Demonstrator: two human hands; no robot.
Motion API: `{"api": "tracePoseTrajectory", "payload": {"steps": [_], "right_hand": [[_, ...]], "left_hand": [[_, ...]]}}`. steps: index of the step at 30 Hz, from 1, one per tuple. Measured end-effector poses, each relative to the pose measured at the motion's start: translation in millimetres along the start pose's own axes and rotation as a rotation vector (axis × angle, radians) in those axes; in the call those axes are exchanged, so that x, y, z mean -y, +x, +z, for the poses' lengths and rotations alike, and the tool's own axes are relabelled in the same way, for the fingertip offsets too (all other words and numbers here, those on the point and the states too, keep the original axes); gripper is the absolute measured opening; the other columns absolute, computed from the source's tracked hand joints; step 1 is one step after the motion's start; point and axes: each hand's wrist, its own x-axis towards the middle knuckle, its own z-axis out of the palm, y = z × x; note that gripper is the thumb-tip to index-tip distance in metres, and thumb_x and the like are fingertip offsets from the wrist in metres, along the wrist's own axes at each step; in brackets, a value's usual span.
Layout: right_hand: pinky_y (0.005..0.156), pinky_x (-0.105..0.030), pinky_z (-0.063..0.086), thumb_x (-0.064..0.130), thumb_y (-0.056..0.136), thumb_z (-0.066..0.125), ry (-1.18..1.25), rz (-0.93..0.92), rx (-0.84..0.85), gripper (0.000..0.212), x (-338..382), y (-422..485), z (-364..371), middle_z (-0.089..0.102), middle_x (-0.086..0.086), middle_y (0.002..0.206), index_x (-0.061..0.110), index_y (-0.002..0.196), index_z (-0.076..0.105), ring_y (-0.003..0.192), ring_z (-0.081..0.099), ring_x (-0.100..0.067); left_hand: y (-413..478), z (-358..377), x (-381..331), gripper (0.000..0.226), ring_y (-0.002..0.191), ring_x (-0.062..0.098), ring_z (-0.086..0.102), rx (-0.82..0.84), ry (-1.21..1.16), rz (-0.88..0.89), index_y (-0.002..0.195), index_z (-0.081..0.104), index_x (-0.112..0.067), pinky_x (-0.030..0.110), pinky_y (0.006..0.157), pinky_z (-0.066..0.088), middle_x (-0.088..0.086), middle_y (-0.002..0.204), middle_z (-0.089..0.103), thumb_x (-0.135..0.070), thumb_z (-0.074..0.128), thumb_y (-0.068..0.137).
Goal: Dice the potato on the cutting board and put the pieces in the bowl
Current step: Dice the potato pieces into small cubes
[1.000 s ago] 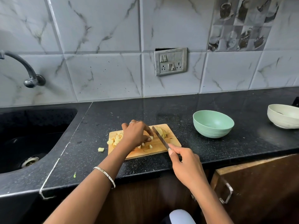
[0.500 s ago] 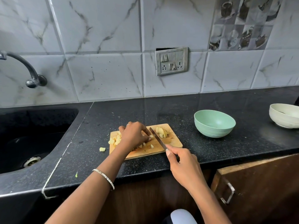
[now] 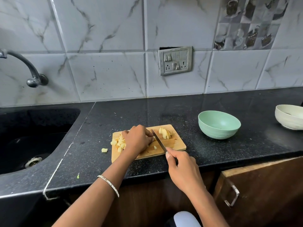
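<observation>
A small wooden cutting board (image 3: 177,145) lies on the black counter. My left hand (image 3: 138,139) is curled over a piece of potato at the board's middle, which it mostly hides. A pile of diced potato (image 3: 119,142) sits at the board's left end. Several potato slices (image 3: 164,133) lie at the far right corner. My right hand (image 3: 182,167) grips the handle of a knife (image 3: 158,140), whose blade rests on the board just right of my left fingers. The green bowl (image 3: 218,124) stands to the right of the board with nothing in it.
One potato cube (image 3: 104,150) lies on the counter left of the board. A black sink (image 3: 31,136) with a tap (image 3: 27,68) is at the left. A white bowl (image 3: 289,118) stands at the far right. A cabinet door with a handle (image 3: 232,194) hangs below.
The knife blade has shifted a little left along the board, closer to my left fingers. My left hand stays over the potato piece.
</observation>
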Motion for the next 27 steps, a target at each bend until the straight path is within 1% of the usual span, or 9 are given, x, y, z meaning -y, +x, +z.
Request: {"api": "tracePoseTrajectory", "payload": {"steps": [3,7,10,12,16,19,22,25,27], "right_hand": [[0.101,-0.036,0.043,0.041,0.106,0.038,-0.017,-0.008,0.005,0.041,8.9,-1.8,-1.5,0.06,-0.001,0.138,0.036,0.145,0.052,0.129,0.051,-0.026],[0.093,-0.035,0.044,0.037,0.107,0.039,-0.051,0.004,0.032,0.041,16.6,1.0,-4.6,0.06,-0.006,0.135,0.033,0.145,0.052,0.124,0.055,-0.03],[0.09,-0.038,0.05,0.031,0.106,0.041,-0.106,0.007,0.047,0.033,21.0,6.2,-7.5,0.066,-0.007,0.124,0.024,0.13,0.063,0.113,0.06,-0.032],[0.087,-0.04,0.052,0.028,0.105,0.043,-0.139,0.003,0.054,0.03,23.6,7.4,-8.3,0.067,-0.006,0.12,0.019,0.123,0.066,0.108,0.061,-0.032],[0.091,-0.04,0.05,0.032,0.106,0.04,-0.179,-0.006,0.051,0.035,27.5,3.0,-7.5,0.064,-0.003,0.129,0.025,0.134,0.06,0.118,0.059,-0.03],[0.09,-0.039,0.049,0.031,0.107,0.039,-0.2,-0.011,0.045,0.035,28.8,-6.4,-9.3,0.064,-0.006,0.127,0.026,0.135,0.058,0.118,0.059,-0.03],[0.09,-0.039,0.047,0.033,0.107,0.039,-0.156,-0.014,0.018,0.038,22.8,-15.0,-13.3,0.064,-0.003,0.128,0.035,0.142,0.054,0.12,0.057,-0.029],[0.094,-0.04,0.046,0.039,0.106,0.039,-0.103,-0.005,-0.025,0.04,15.4,-11.1,-14.2,0.063,-0.001,0.133,0.041,0.143,0.052,0.123,0.055,-0.029],[0.095,-0.041,0.045,0.04,0.106,0.038,-0.114,0.005,-0.04,0.04,11.8,-5.3,-14.7,0.063,-0.001,0.134,0.04,0.144,0.052,0.124,0.054,-0.03]], "left_hand": [[-1.4,0.9,-0.2,0.012,0.112,0.018,0.056,-0.014,-0.005,-0.01,0.097,0.078,-0.036,0.046,0.102,0.029,-0.011,0.088,0.072,-0.035,0.072,0.085],[-1.2,0.8,-0.7,0.011,0.107,0.018,0.058,-0.014,-0.017,-0.025,0.095,0.078,-0.036,0.047,0.101,0.03,-0.013,0.072,0.062,-0.036,0.073,0.085],[-1.3,0.8,-1.0,0.012,0.107,0.018,0.058,-0.018,-0.023,-0.023,0.095,0.078,-0.036,0.047,0.102,0.029,-0.011,0.08,0.07,-0.038,0.074,0.084],[-1.0,0.7,0.1,0.011,0.109,0.018,0.058,-0.024,-0.025,-0.019,0.093,0.078,-0.036,0.049,0.103,0.028,-0.012,0.078,0.068,-0.04,0.074,0.083],[-1.0,0.5,2.6,0.01,0.116,0.016,0.053,-0.047,0.01,0.008,0.09,0.077,-0.036,0.052,0.105,0.024,-0.014,0.078,0.066,-0.043,0.074,0.083],[-3.2,-1.5,5.5,0.015,0.121,0.018,0.049,-0.087,0.048,0.015,0.088,0.076,-0.033,0.051,0.105,0.022,-0.012,0.085,0.07,-0.046,0.072,0.083],[-3.9,-2.9,7.5,0.019,0.12,0.019,0.049,-0.105,0.074,0.01,0.086,0.076,-0.032,0.05,0.104,0.022,-0.01,0.081,0.068,-0.049,0.071,0.082],[-5.6,-10.7,10.4,0.014,0.12,0.02,0.05,-0.131,0.08,-0.008,0.085,0.075,-0.032,0.048,0.102,0.023,-0.008,0.099,0.07,-0.045,0.07,0.082],[-5.8,-15.1,13.9,0.011,0.118,0.019,0.051,-0.145,0.082,-0.011,0.083,0.074,-0.032,0.048,0.1,0.025,-0.01,0.1,0.069,-0.042,0.068,0.082]]}}
